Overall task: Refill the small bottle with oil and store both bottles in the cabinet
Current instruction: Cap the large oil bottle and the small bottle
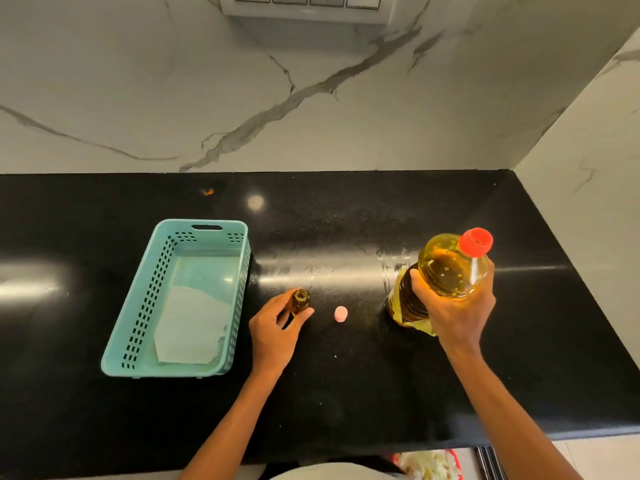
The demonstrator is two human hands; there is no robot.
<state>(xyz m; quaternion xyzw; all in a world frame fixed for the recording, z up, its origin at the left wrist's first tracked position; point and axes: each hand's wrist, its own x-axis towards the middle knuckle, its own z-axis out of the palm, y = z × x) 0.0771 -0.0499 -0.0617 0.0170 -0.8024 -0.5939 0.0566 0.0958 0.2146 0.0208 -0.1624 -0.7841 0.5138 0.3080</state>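
Gripping the big oil bottle [446,271] in the right hand [457,306], left hand [273,330] pinching the small bottle [300,301]; unscrew the red cap [476,241] first, then pour slowly.

Left hand [273,336] grips small amber glass bottle [300,301], uncapped; right hand [457,306] holds large red-capped clear plastic oil bottle [446,268] above black stone counter [346,393].
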